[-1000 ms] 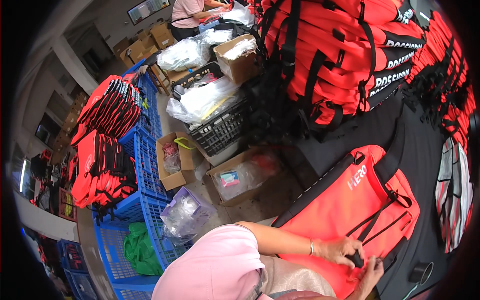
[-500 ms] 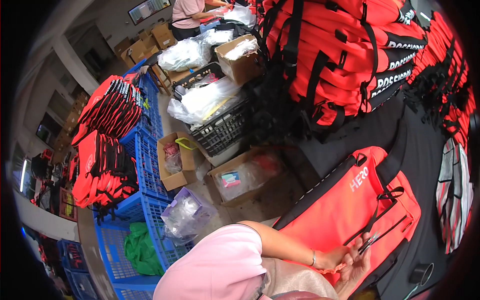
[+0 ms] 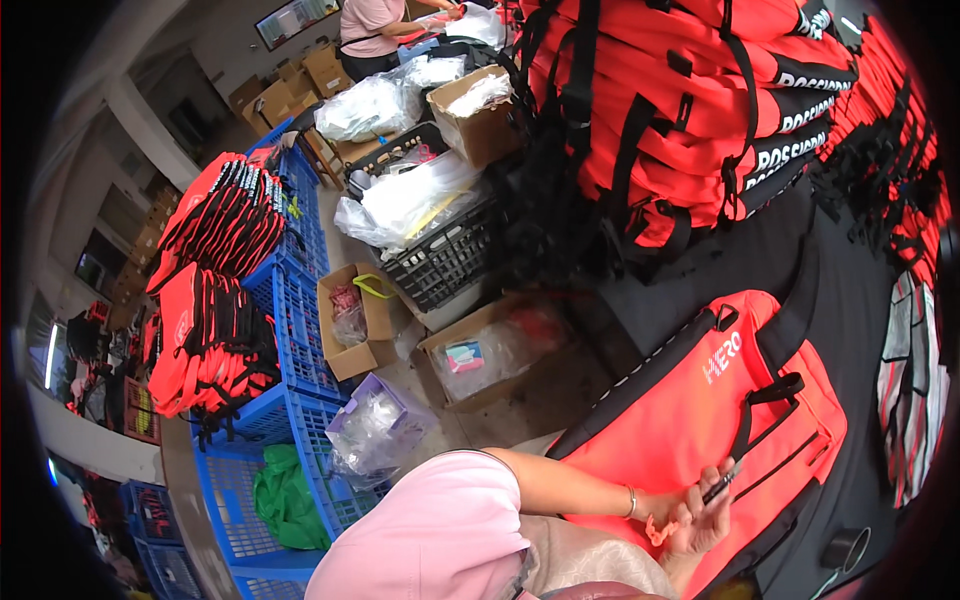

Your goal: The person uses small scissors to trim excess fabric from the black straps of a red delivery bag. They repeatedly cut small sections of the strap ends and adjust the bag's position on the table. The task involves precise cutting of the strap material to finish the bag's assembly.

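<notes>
A red-orange and black bag (image 3: 690, 400) lies on the dark table in front of me, with pale lettering, black zips and a strap loop. Over its lower part, my right hand (image 3: 698, 525) is closed around small dark-handled snips (image 3: 718, 487), their tip pointing up and away. My left hand (image 3: 658, 507), with a bracelet at the wrist, reaches in from the left and meets the right hand. Its fingers look curled and are partly hidden. A small crinkled orange piece (image 3: 658, 531) shows between the hands; which one holds it is unclear.
A tall pile of similar red bags (image 3: 660, 120) stands on the table's far side. At the left are blue plastic crates (image 3: 300, 340) with stacked red pieces, a black crate (image 3: 450, 260) and cardboard boxes (image 3: 360, 345). A dark cup-like object (image 3: 846, 548) sits near right. Another person (image 3: 372, 30) works far off.
My right hand has turned, so the snips' dark handle shows more and the blades less. The orange piece has shifted slightly left. The bag's strap loop sits differently.
</notes>
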A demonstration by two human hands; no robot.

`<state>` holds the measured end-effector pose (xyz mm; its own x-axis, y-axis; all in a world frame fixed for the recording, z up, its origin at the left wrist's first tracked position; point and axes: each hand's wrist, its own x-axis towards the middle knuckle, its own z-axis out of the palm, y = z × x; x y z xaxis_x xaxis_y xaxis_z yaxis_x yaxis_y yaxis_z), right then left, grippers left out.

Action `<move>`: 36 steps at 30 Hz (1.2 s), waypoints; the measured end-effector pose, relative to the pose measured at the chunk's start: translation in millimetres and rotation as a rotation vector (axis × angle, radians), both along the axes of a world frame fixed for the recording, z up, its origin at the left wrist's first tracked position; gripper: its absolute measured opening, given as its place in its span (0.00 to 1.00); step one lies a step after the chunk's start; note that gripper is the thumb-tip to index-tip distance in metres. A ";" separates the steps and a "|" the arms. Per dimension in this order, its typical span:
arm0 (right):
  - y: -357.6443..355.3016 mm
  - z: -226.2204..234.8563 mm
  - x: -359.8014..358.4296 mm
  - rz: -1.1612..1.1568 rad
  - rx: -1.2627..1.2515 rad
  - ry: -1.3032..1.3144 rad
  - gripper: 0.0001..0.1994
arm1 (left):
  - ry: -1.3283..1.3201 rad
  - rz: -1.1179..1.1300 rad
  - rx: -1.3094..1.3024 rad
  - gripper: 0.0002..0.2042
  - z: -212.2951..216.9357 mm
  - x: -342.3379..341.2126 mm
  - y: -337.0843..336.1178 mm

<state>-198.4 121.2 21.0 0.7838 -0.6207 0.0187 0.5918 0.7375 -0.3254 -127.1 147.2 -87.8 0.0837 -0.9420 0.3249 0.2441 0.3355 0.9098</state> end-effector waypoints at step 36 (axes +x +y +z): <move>11.5 72.1 -55.0 -0.545 -1.107 1.447 0.12 | -0.496 0.035 0.101 0.12 137.5 73.9 4.9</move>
